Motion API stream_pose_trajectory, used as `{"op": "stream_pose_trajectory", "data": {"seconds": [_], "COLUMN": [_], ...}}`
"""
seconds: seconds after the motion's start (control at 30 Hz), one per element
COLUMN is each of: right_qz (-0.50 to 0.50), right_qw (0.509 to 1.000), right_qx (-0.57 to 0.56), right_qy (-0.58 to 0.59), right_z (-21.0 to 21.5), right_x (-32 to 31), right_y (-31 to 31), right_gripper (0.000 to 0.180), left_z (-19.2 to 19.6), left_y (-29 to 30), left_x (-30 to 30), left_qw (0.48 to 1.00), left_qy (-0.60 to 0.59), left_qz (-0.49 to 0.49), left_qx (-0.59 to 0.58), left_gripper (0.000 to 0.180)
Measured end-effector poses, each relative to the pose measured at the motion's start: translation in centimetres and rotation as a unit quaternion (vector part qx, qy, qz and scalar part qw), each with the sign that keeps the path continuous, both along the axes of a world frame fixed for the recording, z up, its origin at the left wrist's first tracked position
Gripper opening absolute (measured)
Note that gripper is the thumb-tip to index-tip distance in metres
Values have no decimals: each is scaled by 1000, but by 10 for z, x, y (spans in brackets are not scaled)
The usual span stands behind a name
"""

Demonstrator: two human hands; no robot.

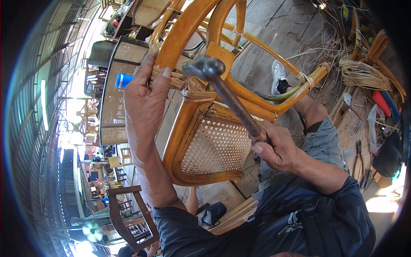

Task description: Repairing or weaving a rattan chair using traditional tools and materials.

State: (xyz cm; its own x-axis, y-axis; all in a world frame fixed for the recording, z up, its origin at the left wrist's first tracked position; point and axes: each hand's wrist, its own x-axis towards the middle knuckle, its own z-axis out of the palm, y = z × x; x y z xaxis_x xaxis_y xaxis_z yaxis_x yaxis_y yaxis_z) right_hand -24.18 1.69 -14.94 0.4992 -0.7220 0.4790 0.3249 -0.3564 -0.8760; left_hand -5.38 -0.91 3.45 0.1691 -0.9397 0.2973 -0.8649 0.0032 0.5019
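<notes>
My right hand (278, 145) is wrapped round the handle of a hammer (233, 103). Its steel head is raised over a bound joint of a rattan chair (180, 141). The chair has a glossy orange-brown frame and a woven cane panel (214, 143). At the same joint, my left hand (147, 88) closes on several tan rattan strips (174, 78), with thumb and fingers pressed against them beside the curved frame. Strips of binding (199, 95) wrap the joint below the hammer head. The hammer head looks apart from the frame, and it hides part of the joint.
A blue cap-like object (123, 80) is beyond my left hand, near a panelled table (114, 96). Coiled cane (364, 73), pliers (358, 156) and a red object (381, 103) lie on the right. A wooden frame (122, 214) stands lower left. My bent leg (314, 113) is beside the chair.
</notes>
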Motion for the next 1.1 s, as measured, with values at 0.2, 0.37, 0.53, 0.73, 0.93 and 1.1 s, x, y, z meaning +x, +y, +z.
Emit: {"op": "stream_pose_trajectory", "data": {"seconds": [0.2,0.37,0.53,0.73,0.93,1.1], "right_qz": [17,6,92,88,125,165], "right_qw": [996,999,978,971,944,926], "right_qx": [26,51,179,208,301,337], "right_qy": [87,3,56,-71,-57,-34], "right_z": [10,1,19,7,17,32], "right_x": [17,19,19,24,25,20], "right_y": [-4,6,13,25,30,24], "right_gripper": [24,25,27,27,26,26], "left_z": [0,-1,-2,-4,-4,-2], "left_y": [1,-1,1,-1,0,0], "left_x": [2,-1,3,2,5,4], "left_qw": [1000,998,999,999,1000,1000], "left_qy": [12,-47,-23,-39,-14,-26], "left_qz": [-9,-25,-20,-10,4,-7], "left_qx": [1,-21,-22,-32,0,-9], "left_gripper": [40,40,41,41,40,42]}}
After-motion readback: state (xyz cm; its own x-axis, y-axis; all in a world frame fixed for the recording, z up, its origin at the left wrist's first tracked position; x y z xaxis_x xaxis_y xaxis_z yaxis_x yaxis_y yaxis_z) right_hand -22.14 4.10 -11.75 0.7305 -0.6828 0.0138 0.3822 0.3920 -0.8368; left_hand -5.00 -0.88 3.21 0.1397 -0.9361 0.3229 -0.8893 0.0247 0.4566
